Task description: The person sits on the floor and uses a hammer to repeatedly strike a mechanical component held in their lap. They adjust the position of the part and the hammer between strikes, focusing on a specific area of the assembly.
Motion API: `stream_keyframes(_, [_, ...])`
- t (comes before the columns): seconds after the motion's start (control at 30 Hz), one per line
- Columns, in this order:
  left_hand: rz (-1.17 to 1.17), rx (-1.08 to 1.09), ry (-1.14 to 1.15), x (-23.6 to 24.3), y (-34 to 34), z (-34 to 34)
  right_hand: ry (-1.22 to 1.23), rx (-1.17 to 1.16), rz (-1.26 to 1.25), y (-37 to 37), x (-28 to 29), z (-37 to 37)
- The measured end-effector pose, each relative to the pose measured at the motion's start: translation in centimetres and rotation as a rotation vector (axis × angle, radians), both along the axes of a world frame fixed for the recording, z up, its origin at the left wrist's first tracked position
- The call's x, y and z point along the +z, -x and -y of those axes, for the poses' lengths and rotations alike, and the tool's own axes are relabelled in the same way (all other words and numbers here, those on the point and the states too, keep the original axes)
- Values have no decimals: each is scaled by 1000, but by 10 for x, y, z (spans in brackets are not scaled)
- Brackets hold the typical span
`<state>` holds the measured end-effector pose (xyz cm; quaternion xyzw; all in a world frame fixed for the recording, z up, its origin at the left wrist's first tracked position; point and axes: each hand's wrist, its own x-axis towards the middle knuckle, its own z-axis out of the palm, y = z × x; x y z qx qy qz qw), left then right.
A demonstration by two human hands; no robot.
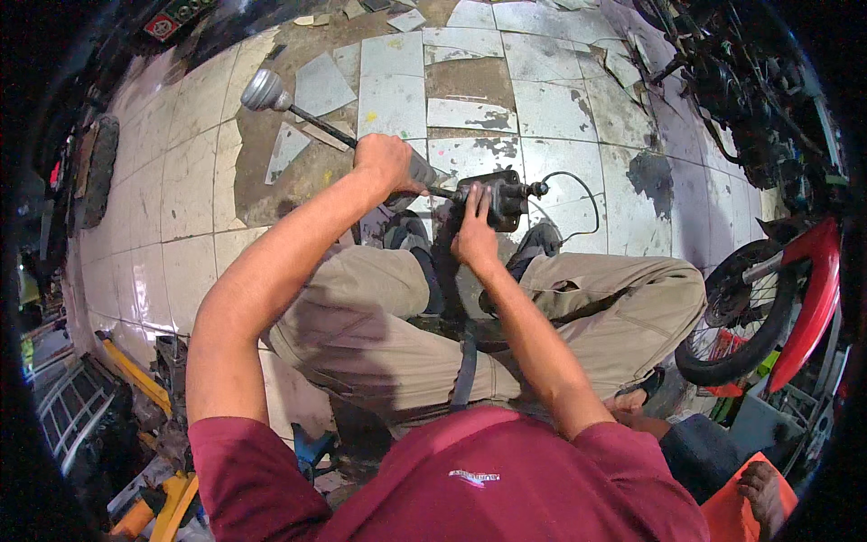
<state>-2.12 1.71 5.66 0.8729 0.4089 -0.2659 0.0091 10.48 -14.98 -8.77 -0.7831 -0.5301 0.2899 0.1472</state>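
A long black shaft (322, 125) slants over the tiled floor, with a silver cup-shaped end (265, 91) at far left. My left hand (385, 165) is closed around it, beside a dark grey sleeve-like part (420, 168). The shaft's near right end runs to a black block-shaped housing (499, 200) with a stubby round fitting (536, 190). My right hand (475, 228) grips the housing's left side, two fingers stretched over its top and the thumb hidden. The exact kind of this part cannot be made out.
A thin black cable (597, 206) loops beside the housing. Broken tile pieces (321, 86) lie ahead. On the right stand a motorcycle wheel (736, 312) and red fender (806, 298); another person's hand (763, 497) is at lower right. Yellow bars (135, 375) lie at left.
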Motion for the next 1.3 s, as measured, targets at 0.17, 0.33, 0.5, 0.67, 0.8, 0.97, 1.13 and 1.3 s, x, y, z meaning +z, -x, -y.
stream_keyframes(0.17, [20, 1, -1, 5, 0, -1, 128, -27, 21, 13, 10, 14])
stream_keyframes(0.33, [73, 15, -4, -1, 7, 3, -11, -7, -27, -10, 13, -10])
stream_keyframes(0.5, [78, -13, -4, -1, 6, 5, -317, 188, 78, -50, -16, -31])
stream_keyframes(0.67, [74, -29, -29, -6, 6, 5, -231, 448, -46, -102, 7, -37])
stream_keyframes(0.8, [65, -8, -24, -1, 7, 9, -150, 320, -164, -127, 36, -32])
stream_keyframes(0.97, [42, -56, -111, -8, 11, 11, -93, -178, -321, -109, 34, -25])
stream_keyframes(1.13, [37, -3, -178, -25, 0, 22, -460, -357, -164, -71, 16, -7])
stream_keyframes(1.3, [28, 79, -126, -26, -6, 22, -545, -288, -125, -54, 16, -18])
